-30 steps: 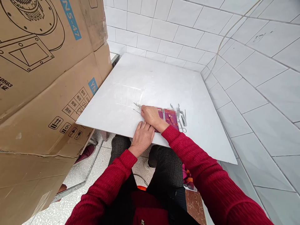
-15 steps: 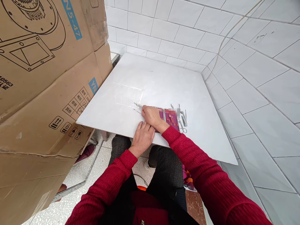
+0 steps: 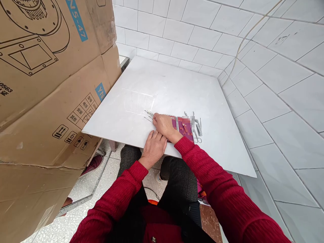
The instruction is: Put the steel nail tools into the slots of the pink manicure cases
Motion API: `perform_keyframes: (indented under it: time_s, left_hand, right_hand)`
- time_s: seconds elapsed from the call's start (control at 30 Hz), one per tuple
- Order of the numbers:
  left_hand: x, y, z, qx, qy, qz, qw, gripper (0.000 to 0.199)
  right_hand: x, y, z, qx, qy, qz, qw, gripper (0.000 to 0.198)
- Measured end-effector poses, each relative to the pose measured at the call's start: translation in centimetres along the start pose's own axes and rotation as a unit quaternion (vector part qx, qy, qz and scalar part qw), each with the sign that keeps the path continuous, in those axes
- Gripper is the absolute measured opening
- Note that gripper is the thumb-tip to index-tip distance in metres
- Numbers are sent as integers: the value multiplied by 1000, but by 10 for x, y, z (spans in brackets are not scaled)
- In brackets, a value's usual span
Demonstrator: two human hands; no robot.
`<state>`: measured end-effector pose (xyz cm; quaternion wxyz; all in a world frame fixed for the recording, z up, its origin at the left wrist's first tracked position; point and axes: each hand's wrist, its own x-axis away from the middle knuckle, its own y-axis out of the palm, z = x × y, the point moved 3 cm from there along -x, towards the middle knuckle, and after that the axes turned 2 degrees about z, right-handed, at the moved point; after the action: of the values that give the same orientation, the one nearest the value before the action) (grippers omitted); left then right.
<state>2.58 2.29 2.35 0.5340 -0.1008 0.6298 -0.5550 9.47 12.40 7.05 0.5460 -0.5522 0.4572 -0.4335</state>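
Note:
A manicure case [image 3: 185, 129] with a purple-red lining lies unfolded at the table's near edge. My right hand [image 3: 165, 126] is over its left half, fingers curled inward and closed. Whatever they grip is hidden. Just beyond those fingertips, several thin metal tools [image 3: 149, 114] lie to the left. My left hand [image 3: 154, 147] rests at the table's front edge, fingers stretched forward and lying flat against the case's left side, partly under my right hand. Right of the case are small scissors [image 3: 197, 139], a nail clipper [image 3: 198, 130] and other metal tools.
The white tabletop [image 3: 177, 87] reaches back to a tiled wall [image 3: 182, 30], with another tiled wall [image 3: 280, 101] on the right. A large cardboard box [image 3: 50, 111] stands close on the left. A cable [image 3: 238, 55] hangs in the back corner.

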Motion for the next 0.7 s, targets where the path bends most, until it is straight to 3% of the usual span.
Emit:
perform_keyframes:
  time_s: [0.7]
  left_hand:
    - [0, 0, -1, -9, -6, -11, 1000, 18]
  right_hand:
    - [-1, 3, 2, -6, -5, 9, 1000, 30]
